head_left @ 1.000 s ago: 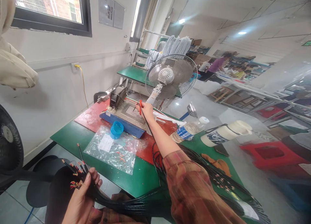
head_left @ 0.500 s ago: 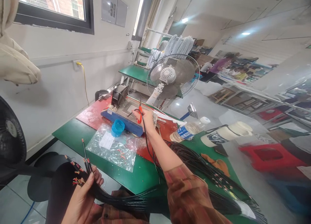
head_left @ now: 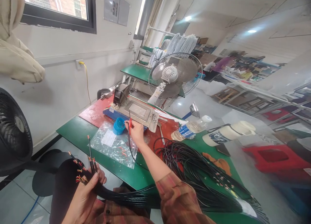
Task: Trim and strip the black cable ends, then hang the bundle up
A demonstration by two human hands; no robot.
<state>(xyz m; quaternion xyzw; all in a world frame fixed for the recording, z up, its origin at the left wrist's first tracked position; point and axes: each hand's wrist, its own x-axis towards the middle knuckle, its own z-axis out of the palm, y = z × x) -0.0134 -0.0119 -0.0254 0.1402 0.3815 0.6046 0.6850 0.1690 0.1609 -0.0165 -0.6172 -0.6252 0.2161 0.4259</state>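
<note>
– Looking at your hands, how much seems done?
– They're apart. Your left hand (head_left: 85,193) is wrapped round a bundle of black cables (head_left: 121,197), red and yellow cores already bared at the ends. Your right hand (head_left: 136,132) grips a red-handled tool (head_left: 130,125) and a single cable (head_left: 129,143), near the round blue tub (head_left: 118,130).
– And left?
– Glossy cables heap in loose loops (head_left: 179,162) on the green table (head_left: 73,126); how many remain unworked, I can't tell.
– Textures?
– Smooth plastic tub, crinkled clear bag (head_left: 128,162).
</note>
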